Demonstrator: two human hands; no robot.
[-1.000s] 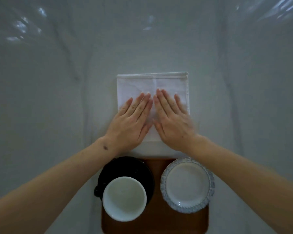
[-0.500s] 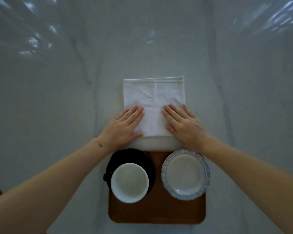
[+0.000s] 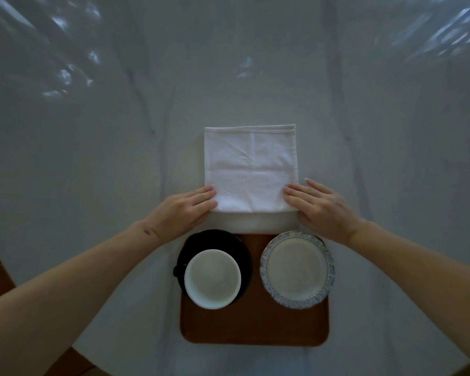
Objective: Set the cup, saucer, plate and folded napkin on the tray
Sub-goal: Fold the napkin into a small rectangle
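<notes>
Napkin (image 3: 251,169) first, since it is the one piece not yet on the tray: the white folded cloth lies flat on the desk (image 3: 92,172), stretching away from both hands, its near edge caught between them. I judge it was laid out there because folding wants a broad flat surface, which the crowded tray cannot offer.

Tray (image 3: 255,325), brown and rounded at the corners, sits on the near side of the hands, close to the person's body, so the finished fold would need only a short pull back. On it, just below the right wrist, rests the plate (image 3: 297,270) with its blue patterned rim; below the left wrist stands the black saucer (image 3: 215,240) carrying the white cup (image 3: 212,278), set together as a pair.

Left hand (image 3: 185,210) lies flat with straight fingers touching the cloth's near left corner; right hand (image 3: 316,206) does the same at the near right corner. Neither grips; both are relaxed and pressing, seemingly pinning the fold in place.

Pale and marble-veined, the desk catches faint patches of reflected light at its far side. The room is dim.
</notes>
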